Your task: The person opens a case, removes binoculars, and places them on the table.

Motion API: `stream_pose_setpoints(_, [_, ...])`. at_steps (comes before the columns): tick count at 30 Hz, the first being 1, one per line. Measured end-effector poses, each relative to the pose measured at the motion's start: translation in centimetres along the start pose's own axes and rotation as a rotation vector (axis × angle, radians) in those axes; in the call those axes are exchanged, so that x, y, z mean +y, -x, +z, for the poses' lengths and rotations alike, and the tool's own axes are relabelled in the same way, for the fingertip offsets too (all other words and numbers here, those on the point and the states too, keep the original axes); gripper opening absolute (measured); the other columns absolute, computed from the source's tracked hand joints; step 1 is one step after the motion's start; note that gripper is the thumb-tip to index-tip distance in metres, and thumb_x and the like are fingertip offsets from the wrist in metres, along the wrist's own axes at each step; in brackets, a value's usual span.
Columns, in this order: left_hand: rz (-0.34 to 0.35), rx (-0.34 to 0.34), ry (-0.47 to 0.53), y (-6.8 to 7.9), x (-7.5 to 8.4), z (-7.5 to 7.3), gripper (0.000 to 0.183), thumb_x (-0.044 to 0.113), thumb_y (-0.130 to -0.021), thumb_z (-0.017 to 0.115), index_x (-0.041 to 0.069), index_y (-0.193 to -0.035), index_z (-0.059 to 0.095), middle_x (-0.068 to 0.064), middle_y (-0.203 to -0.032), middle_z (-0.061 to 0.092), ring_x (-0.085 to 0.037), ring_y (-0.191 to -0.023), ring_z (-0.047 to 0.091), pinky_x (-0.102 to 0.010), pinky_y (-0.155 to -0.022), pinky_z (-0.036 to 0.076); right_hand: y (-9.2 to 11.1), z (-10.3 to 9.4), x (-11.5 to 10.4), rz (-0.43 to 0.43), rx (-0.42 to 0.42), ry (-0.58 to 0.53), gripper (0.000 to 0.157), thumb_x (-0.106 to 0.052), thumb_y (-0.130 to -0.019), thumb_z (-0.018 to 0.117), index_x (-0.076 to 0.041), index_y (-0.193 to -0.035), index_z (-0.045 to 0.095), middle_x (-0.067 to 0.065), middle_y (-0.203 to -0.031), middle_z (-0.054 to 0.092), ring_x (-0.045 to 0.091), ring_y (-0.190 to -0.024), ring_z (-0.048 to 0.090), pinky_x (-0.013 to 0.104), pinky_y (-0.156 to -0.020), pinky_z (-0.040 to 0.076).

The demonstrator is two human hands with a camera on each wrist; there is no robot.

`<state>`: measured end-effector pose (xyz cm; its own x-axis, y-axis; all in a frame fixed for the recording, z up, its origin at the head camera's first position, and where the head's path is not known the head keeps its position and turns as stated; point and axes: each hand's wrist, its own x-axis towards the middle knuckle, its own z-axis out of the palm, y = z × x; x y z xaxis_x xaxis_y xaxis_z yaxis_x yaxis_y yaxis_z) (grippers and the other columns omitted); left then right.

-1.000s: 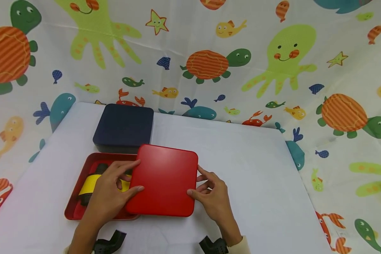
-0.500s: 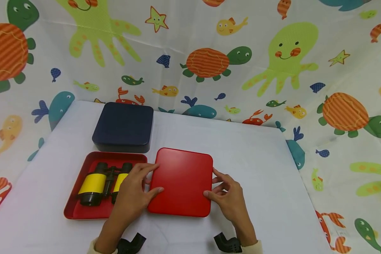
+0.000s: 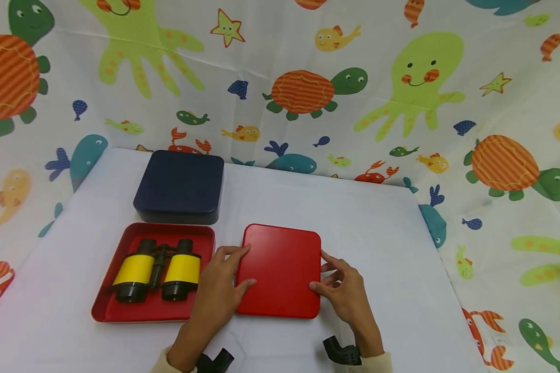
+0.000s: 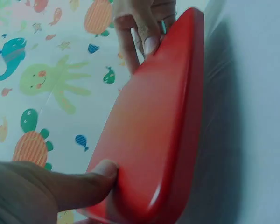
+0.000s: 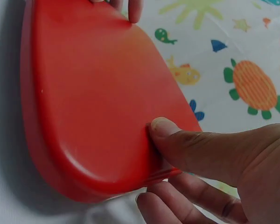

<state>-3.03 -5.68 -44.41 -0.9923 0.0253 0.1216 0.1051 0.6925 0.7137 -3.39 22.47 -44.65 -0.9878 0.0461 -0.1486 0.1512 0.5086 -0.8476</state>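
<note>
Both hands hold a red lid by its opposite sides, smooth face up. My left hand grips its left edge, thumb on top, and in the left wrist view the thumb presses near a corner. On the right edge, my right hand pinches it with the thumb above and fingers below, as the right wrist view shows. Left of the lid lies an open red box with yellow and black binoculars inside. The left hand partly hides the box's right side.
A dark navy box, closed, stands behind the red box at the back left of the white table. A curtain printed with sea animals hangs along the back and sides.
Both hands have carried the red lid to the right, off the right part of the red box. The binoculars, partly covered before, now show in full.
</note>
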Motion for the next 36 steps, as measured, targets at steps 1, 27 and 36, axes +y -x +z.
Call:
stream_pose_setpoints(1, [0.000,0.000,-0.007,0.0,0.1,0.3,0.080,0.016,-0.074,0.098,0.012,-0.146,0.065,-0.018,-0.135,0.064,-0.034,-0.113,0.069,-0.050,-0.091,0.063,0.0,0.0,0.2,0.007,0.003,0.003,0.078,-0.005,-0.081,0.092,-0.021,-0.151,0.062,0.010,-0.117,0.069,0.018,-0.084,0.069,0.026,-0.065,0.060])
stream_pose_setpoints(27, [-0.031,-0.003,-0.136,0.5,-0.3,3.0,0.076,0.020,-0.079,0.095,0.007,-0.147,0.062,-0.020,-0.134,0.068,-0.037,-0.115,0.064,-0.055,-0.096,0.059,-0.5,1.4,1.4,-0.057,0.088,0.271,0.062,-0.008,-0.079,0.094,-0.008,-0.137,0.072,0.005,-0.107,0.079,0.015,-0.089,0.075,0.023,-0.075,0.064])
stream_pose_setpoints(36, [-0.038,-0.015,-0.168,0.6,-0.1,3.1,0.082,0.020,-0.078,0.096,0.007,-0.150,0.059,-0.019,-0.137,0.067,-0.037,-0.118,0.063,-0.052,-0.094,0.063,-0.2,1.6,0.8,-0.123,0.102,0.336,0.057,-0.006,-0.077,0.095,-0.003,-0.131,0.075,0.005,-0.105,0.079,0.013,-0.084,0.076,0.020,-0.071,0.061])
